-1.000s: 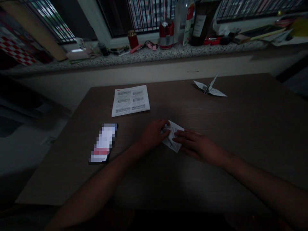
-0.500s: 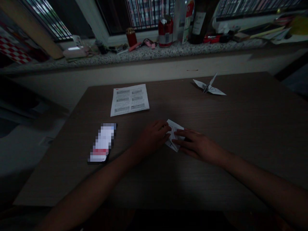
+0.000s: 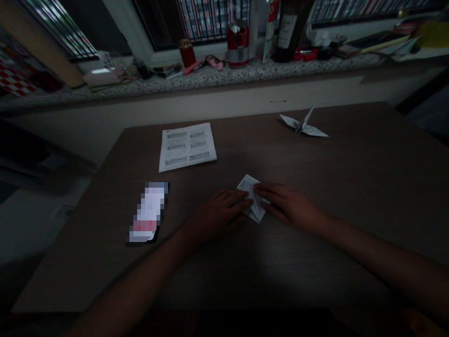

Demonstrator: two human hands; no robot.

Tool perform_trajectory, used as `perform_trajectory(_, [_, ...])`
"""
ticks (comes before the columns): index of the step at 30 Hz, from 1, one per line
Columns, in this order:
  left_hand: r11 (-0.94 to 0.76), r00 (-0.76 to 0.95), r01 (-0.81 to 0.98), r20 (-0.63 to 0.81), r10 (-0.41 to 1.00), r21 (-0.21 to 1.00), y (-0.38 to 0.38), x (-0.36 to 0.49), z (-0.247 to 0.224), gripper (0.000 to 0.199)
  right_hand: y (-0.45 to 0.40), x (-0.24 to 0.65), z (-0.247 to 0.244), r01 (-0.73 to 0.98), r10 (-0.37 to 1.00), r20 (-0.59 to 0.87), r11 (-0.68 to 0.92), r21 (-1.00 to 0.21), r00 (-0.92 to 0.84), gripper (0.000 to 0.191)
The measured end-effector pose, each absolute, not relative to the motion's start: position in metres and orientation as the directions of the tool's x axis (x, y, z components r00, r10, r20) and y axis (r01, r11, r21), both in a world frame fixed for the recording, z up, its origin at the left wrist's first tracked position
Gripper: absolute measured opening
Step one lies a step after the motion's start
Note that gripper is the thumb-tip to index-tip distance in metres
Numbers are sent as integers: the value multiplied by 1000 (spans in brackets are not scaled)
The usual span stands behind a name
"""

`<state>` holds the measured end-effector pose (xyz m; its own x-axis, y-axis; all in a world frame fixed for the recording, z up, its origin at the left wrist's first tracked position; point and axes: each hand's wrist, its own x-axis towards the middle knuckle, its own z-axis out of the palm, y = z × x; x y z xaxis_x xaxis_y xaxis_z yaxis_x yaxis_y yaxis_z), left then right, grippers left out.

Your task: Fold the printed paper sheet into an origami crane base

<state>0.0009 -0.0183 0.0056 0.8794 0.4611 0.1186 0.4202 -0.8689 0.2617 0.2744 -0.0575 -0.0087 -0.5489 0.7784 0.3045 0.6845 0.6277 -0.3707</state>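
Observation:
A small diamond of folded printed paper lies on the table between my hands. My left hand rests on its left side, fingers stretched out and their tips on the paper. From the right, my right hand lays its extended fingers on the upper right part. Both hands are open, and their fingers cover some of the folds. Farther back on the right stands a folded paper crane with its wings spread.
A printed sheet lies toward the back left of the table. Nearer on the left is a phone with a lit, blurred screen. The stone windowsill behind holds a red can, a dark bottle and a small jar.
My left hand has shifted slightly down, and its fingers have straightened over the paper. My right fingers have moved up along the right edge, uncovering more of the lower part. The view has shifted slightly.

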Motion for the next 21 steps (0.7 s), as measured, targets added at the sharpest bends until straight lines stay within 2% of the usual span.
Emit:
perform_trajectory(5, [-866,879,415,123,461,279,-19,1,1,45,-49,272,-8,683,753,321,657,-318,-575,35])
perform_trajectory(12, [-863,880,408,124,458,297,-20,1,0,48,-47,272,-13,678,778,343,628,-382,-527,35])
perform_trajectory(21, [-855,881,409,106,461,319,-21,3,-1,53,-49,270,-12,707,797,331,602,-371,-504,37])
